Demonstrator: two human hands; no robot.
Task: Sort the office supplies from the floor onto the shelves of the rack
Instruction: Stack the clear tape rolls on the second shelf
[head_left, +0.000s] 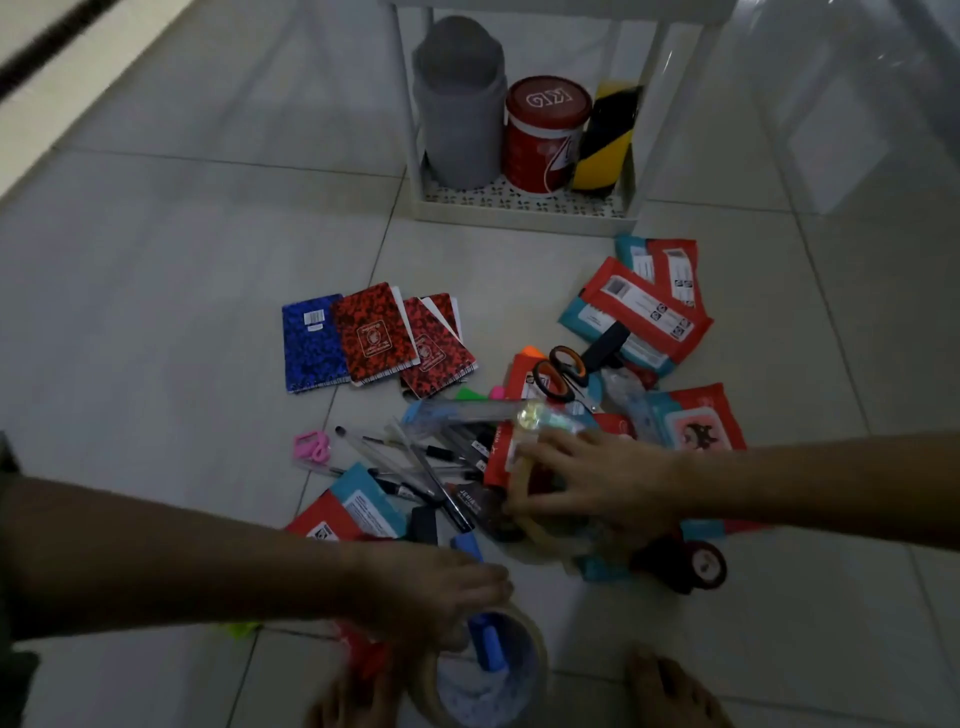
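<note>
Left hand (426, 592) low over the floor (182, 270), fingers curled on the rim of a tape roll (485, 670); a blue object stands inside the roll. Right hand (587, 478) spread, fingers straight, resting on the heap of supplies, touching a red packet (501, 457); blurred, so no clear grip. Pens (415, 462) and orange-handled scissors (563, 371) in the heap, notebooks (374, 338) beside. Rack (524, 213) beyond; bottom shelf holds a red can (545, 135).
</note>
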